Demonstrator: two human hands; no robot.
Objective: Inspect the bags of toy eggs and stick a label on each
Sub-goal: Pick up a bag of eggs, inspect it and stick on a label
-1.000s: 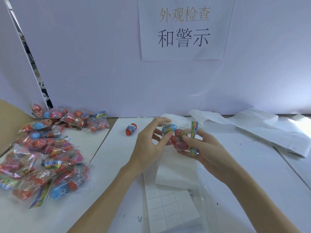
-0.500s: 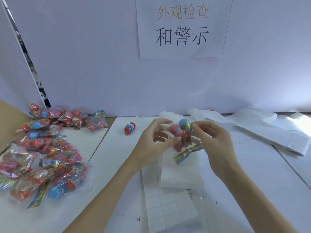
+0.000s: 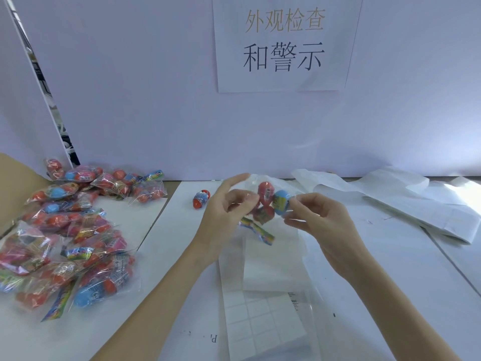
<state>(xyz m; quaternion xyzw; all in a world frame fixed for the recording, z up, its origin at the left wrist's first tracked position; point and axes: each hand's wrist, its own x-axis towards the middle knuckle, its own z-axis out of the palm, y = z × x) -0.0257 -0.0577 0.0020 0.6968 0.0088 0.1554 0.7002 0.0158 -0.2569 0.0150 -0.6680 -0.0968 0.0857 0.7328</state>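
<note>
I hold one clear bag of toy eggs (image 3: 268, 204) above the table's middle, with red eggs and a blue egg inside and a colourful header strip hanging below. My left hand (image 3: 223, 212) pinches the bag's left side, its upper fingers spread. My right hand (image 3: 312, 214) pinches the right side next to the blue egg. Beneath them lies a sheet of white square labels (image 3: 263, 319) in a clear sleeve. A heap of more egg bags (image 3: 75, 230) covers the table's left part.
A single loose red-and-blue egg (image 3: 201, 199) lies just left of my left hand. Crumpled white backing sheets (image 3: 406, 201) spread across the back right. A white partition wall with a printed sign (image 3: 283, 43) closes off the back. A brown cardboard edge (image 3: 15, 183) shows at far left.
Both hands have turned the bag over: the blue egg went from the left side to the right, and the header strip swung from upright at the right to hanging below.
</note>
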